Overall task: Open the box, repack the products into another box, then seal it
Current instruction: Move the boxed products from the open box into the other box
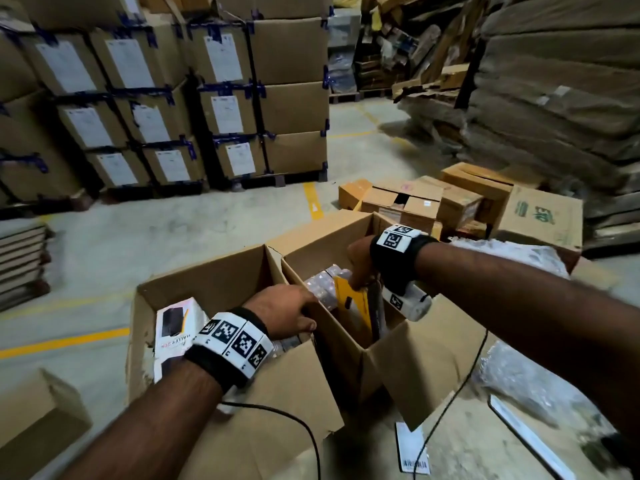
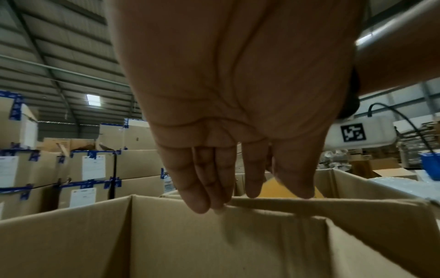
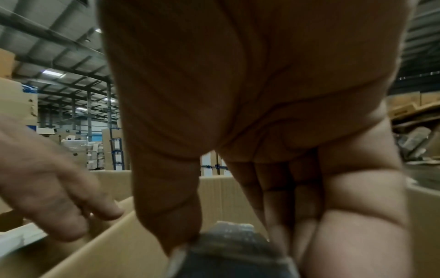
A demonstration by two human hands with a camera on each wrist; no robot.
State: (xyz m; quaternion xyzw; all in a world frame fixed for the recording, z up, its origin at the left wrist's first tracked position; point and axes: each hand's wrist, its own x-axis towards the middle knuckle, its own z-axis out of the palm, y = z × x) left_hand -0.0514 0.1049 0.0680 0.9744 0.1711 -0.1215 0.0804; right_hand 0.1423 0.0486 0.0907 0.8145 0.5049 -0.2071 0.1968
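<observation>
Two open cardboard boxes stand side by side on the floor. The left box [image 1: 207, 282] holds a white product carton [image 1: 173, 323] printed with a black device. The right box [image 1: 322, 244] holds bubble-wrapped products [image 1: 322, 282] and a yellow product pack [image 1: 356, 306]. My left hand [image 1: 306, 315] rests over the wall between the boxes, its straight fingers [image 2: 202, 197] touching the cardboard edge [image 2: 309, 206]. My right hand [image 1: 358, 282] reaches into the right box. It pinches a bubble-wrapped product [image 3: 228, 250] between the thumb [image 3: 171, 216] and the fingers.
Stacks of sealed cartons with blue tape [image 1: 173, 98] fill the back left. Small open cartons [image 1: 433, 199] and bubble wrap [image 1: 512, 254] lie behind the right box. Flattened cardboard [image 1: 554, 98] is piled at right. A barcode label [image 1: 412, 448] and cables [image 1: 294, 420] lie near me.
</observation>
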